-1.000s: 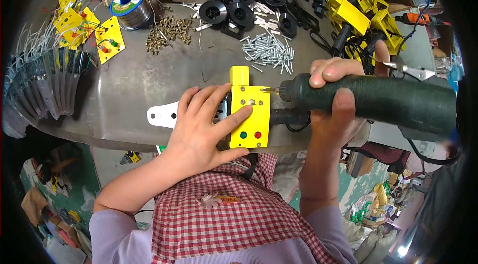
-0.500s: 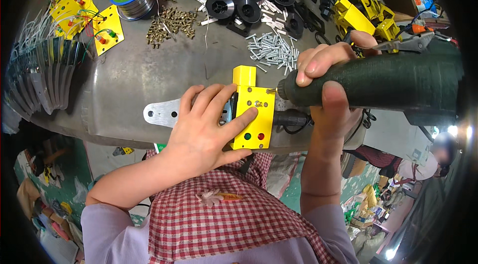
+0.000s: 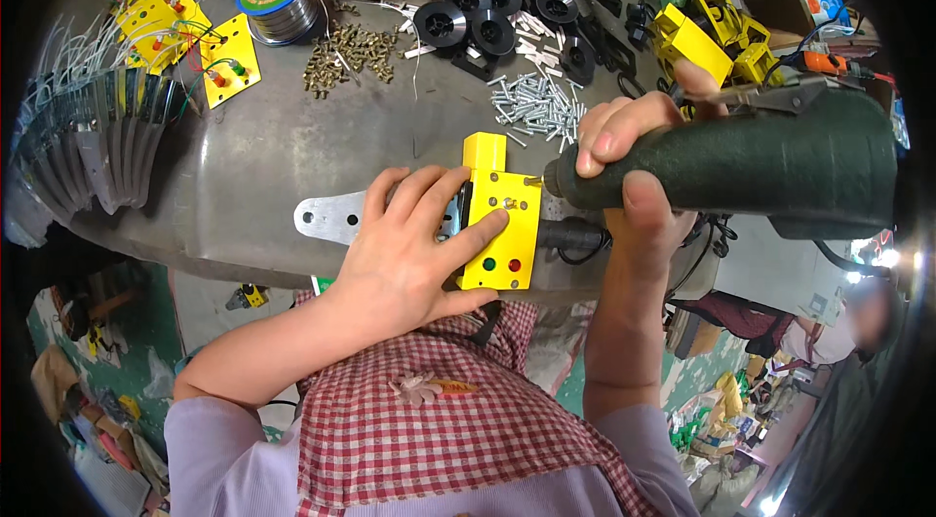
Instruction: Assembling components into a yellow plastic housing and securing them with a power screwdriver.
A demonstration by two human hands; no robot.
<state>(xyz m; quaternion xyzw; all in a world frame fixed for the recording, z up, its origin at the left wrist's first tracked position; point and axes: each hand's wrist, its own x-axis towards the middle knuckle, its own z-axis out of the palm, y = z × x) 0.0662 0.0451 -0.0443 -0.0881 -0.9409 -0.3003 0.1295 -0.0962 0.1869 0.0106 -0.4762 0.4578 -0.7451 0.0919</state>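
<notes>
Gripping a dark-green cylindrical power driver [image 3: 731,166] in the right hand [image 3: 634,124], brought nearer than a second ago to the yellow rectangular box [image 3: 507,239] left of that hand, probably driving deeper at its corner. Steadying that box beneath the spread left hand [image 3: 408,249].

A solder spool [image 3: 283,28] is bearing a printed label [image 3: 268,2]; to its lower right, an apron patch [image 3: 454,386] is showing lettering.
</notes>
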